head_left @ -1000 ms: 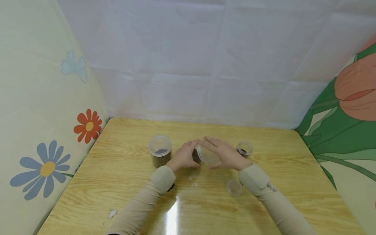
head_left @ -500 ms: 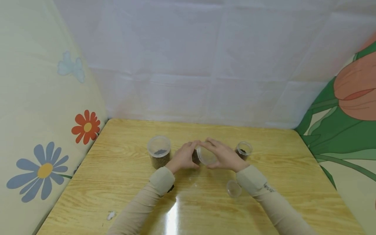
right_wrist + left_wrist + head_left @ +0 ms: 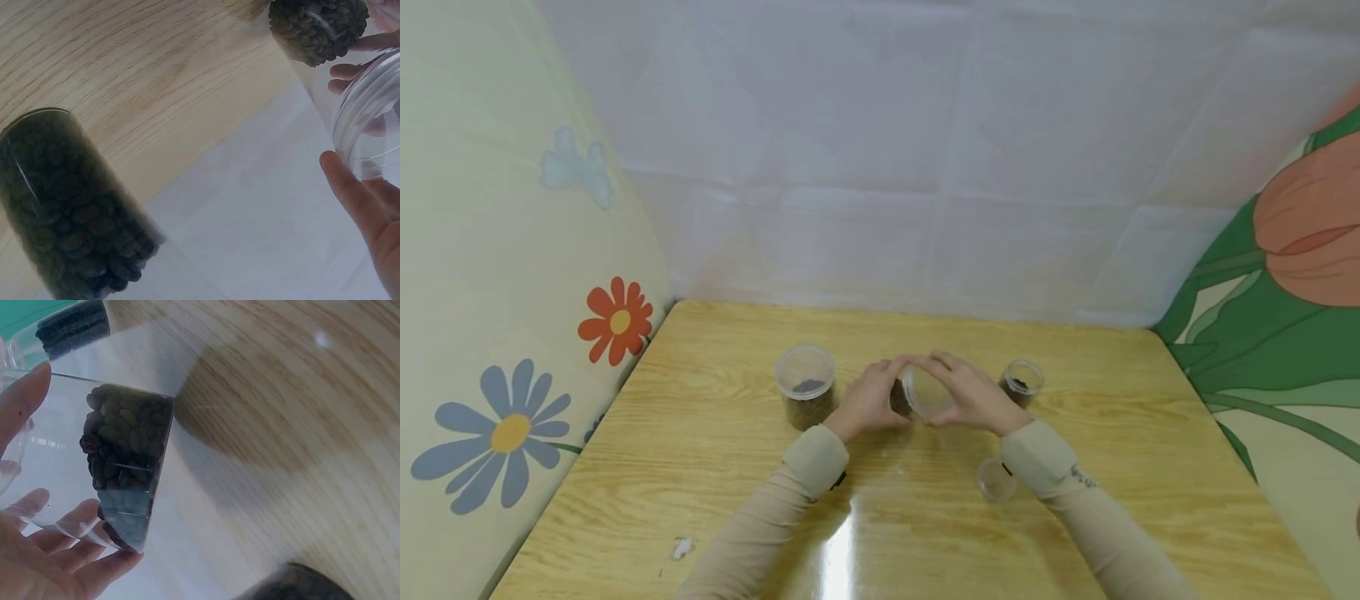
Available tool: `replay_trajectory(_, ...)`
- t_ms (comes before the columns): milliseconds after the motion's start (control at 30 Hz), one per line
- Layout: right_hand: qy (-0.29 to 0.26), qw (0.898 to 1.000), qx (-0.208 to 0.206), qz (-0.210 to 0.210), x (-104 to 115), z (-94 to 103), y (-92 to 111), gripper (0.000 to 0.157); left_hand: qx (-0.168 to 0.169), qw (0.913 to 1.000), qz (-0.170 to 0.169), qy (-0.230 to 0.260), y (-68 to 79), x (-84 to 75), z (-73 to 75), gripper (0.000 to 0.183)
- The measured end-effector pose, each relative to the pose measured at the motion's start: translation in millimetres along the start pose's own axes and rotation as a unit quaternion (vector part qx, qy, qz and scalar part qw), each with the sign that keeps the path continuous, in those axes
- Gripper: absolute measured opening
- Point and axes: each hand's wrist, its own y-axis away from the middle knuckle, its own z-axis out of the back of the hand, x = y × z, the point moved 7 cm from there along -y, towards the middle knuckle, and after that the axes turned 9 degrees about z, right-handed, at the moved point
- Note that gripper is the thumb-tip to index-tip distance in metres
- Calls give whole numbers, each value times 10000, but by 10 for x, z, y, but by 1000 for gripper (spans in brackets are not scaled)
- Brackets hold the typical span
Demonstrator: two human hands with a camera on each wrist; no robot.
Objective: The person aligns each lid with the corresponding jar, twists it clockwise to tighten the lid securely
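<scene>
In the head view my left hand (image 3: 868,400) grips a clear jar (image 3: 901,400) near the middle of the table. Coffee beans (image 3: 128,440) fill the base end of this jar in the left wrist view, with the thumb on one side and the fingers round the other. My right hand (image 3: 973,396) holds the round clear lid (image 3: 931,393) at the jar's mouth, fingers curved about its edge. The lid's ridged rim (image 3: 359,119) shows in the right wrist view. Both hands' fingertips meet above the jar in the head view.
A larger clear jar (image 3: 806,396) of dark contents stands left of my hands. To the right is a smaller jar (image 3: 1021,383) with coffee beans. A small clear disc-shaped lid (image 3: 996,481) lies on the wooden table (image 3: 925,542) near my right sleeve.
My right hand has shifted slightly left, its fingers drawing in round the lid. The left hand and the jar have hardly moved.
</scene>
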Motion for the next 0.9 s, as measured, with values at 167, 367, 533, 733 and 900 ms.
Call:
replay_trajectory(167,-21,10000,17,-59,-22,8,10,89,-21,10000,-39,-33,-2,-32,20,94)
replay_trajectory(367,-65,9996,127,-228,-29,4,20,90,23,10000,-26,-75,-5,-36,23,96)
replay_trajectory(533,-159,9979,320,-538,0,35,50,93,77,9998,-28,187,-22,-1,36,98)
replay_trajectory(733,-399,9949,123,-915,49,164,196,85,137,9946,40,1029,-65,98,5,100)
replay_trajectory(900,-500,9920,-87,-1158,86,243,457,77,278,9872,-28,1573,-88,106,-61,101)
